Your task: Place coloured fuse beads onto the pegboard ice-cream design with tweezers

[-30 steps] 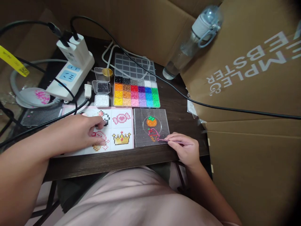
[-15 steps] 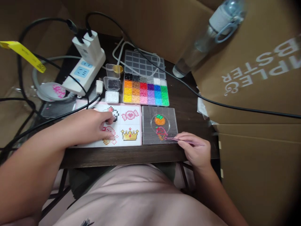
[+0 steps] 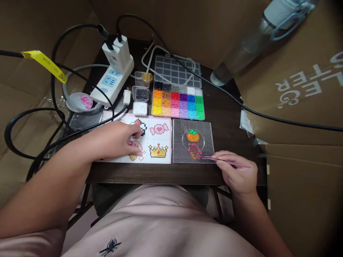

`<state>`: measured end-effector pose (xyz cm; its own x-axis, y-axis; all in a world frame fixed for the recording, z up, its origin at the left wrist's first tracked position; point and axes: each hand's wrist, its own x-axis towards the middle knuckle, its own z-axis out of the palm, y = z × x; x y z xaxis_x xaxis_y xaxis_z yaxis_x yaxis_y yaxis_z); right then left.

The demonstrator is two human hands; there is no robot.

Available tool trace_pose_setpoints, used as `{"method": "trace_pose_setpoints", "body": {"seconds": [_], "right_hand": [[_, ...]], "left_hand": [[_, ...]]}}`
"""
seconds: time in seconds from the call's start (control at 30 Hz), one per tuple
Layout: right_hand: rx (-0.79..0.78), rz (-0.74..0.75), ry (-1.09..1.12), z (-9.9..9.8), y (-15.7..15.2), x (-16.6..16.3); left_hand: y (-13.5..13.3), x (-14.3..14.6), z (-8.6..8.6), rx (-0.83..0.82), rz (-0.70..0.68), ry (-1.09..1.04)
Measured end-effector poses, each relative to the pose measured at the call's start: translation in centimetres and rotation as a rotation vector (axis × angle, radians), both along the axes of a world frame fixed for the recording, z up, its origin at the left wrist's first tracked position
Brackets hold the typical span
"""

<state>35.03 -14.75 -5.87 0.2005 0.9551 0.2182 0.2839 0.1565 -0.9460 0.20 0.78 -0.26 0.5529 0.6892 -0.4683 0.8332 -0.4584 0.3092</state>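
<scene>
My left hand rests curled on a pink pattern sheet that shows a candy, a crown and other pixel pictures; I cannot make out anything inside the fingers. My right hand pinches thin pink tweezers, whose tip points left at a clear pegboard. On the pegboard sit an orange bead fruit and a partly built red and pink bead figure. Behind them lies an open bead box with many coloured compartments.
A white power strip with plugged chargers and black cables lies at the back left. Two small bead cases stand beside the bead box. A clear water bottle leans at the back right against brown cardboard. Another pegboard sits left.
The view has shifted, so everything sits further right in the picture. Both hands keep their places on the sheet and by the pegboard.
</scene>
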Motion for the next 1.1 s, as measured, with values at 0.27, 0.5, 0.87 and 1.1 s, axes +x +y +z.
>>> {"method": "trace_pose_setpoints", "body": {"seconds": [0.27, 0.5, 0.87, 1.1], "right_hand": [[0.007, -0.038, 0.131, 0.3, 0.4, -0.4], [-0.001, -0.073, 0.255, 0.8, 0.9, -0.7], [-0.063, -0.108, 0.276, 1.7, 3.0, -0.8], [-0.086, -0.086, -0.071, 4.3, 11.1, -1.9]], "left_hand": [[0.1, 0.0, -0.3, -0.02, 0.023, -0.003], [-0.2, 0.4, 0.0, 0.008, 0.002, 0.001], [0.1, -0.1, -0.8, -0.012, 0.02, -0.019], [-0.2, -0.2, -0.4, 0.011, 0.045, -0.04]]}}
